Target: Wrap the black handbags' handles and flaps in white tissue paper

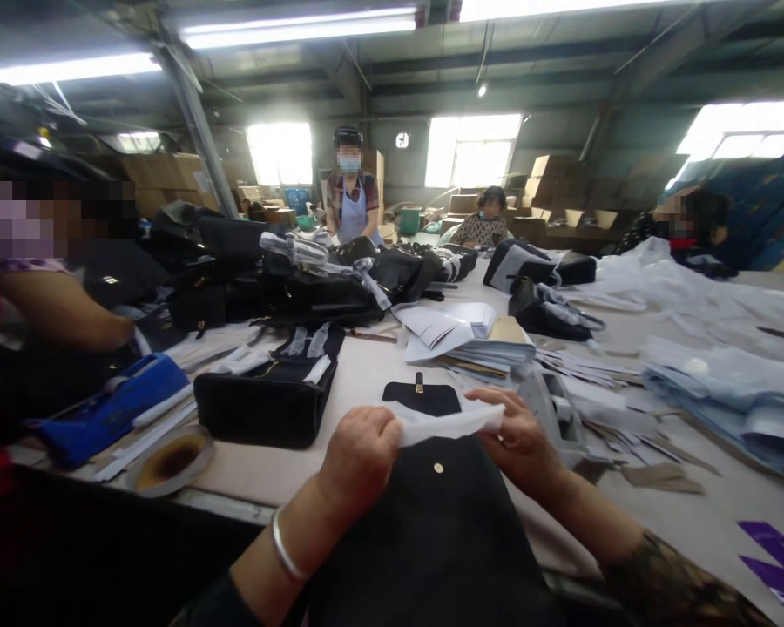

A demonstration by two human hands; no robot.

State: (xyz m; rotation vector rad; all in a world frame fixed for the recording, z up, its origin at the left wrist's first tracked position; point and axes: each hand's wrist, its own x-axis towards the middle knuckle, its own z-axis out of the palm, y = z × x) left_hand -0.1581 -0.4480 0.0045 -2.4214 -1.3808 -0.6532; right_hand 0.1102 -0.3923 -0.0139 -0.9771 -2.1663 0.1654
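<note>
A strip of thin white wrapping paper [445, 423] is stretched between my two hands. My left hand [362, 453] pinches its left end, thumb on top, with a silver bangle on the wrist. Its right end is between the fingers of my right hand [519, 440]. Just below the paper lies a black bag [450, 522] with a round gold stud, its near part running under my forearms. Beyond the paper a black flap [418, 396] with a gold clasp shows; the paper hides where the flap meets the bag.
Another black bag [258, 409] stands to the left, near a roll of tape [173, 460]. A paper stack [467, 335] and a grey tape dispenser [555, 418] lie ahead and right. Many black bags [320, 296] are heaped behind. A co-worker's arm [65, 309] reaches in from the left.
</note>
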